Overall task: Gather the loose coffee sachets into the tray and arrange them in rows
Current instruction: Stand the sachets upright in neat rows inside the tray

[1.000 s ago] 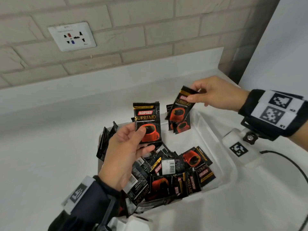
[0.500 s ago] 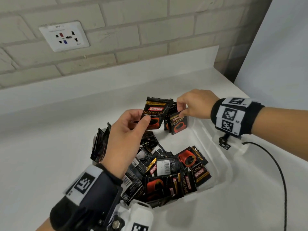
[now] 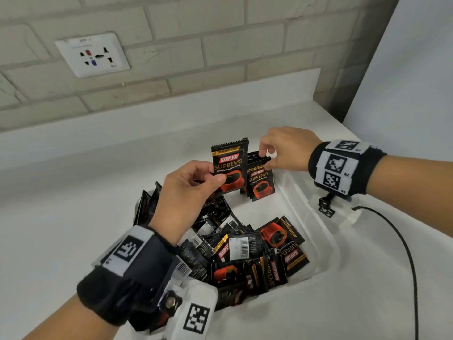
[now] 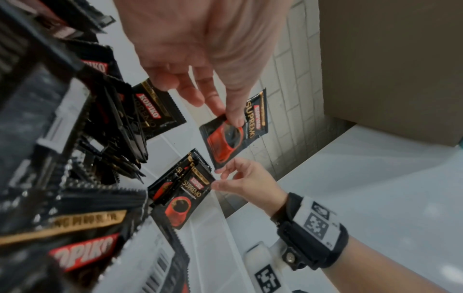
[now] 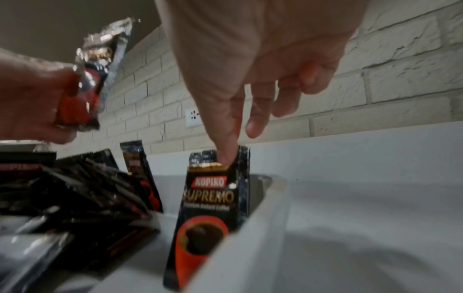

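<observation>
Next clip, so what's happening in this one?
A person is sorting coffee sachets in a white tray. The right hand pinches the top of a few upright sachets standing at the tray's far end, while the left hand holds another sachet beside them. Most sachets lie in a jumbled pile at the near end.

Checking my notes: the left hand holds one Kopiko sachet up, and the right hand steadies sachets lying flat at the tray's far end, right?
Not quite. In the right wrist view, those sachets stand upright at the far end of the tray, held by the right hand. The left hand does hold one sachet up.
</observation>
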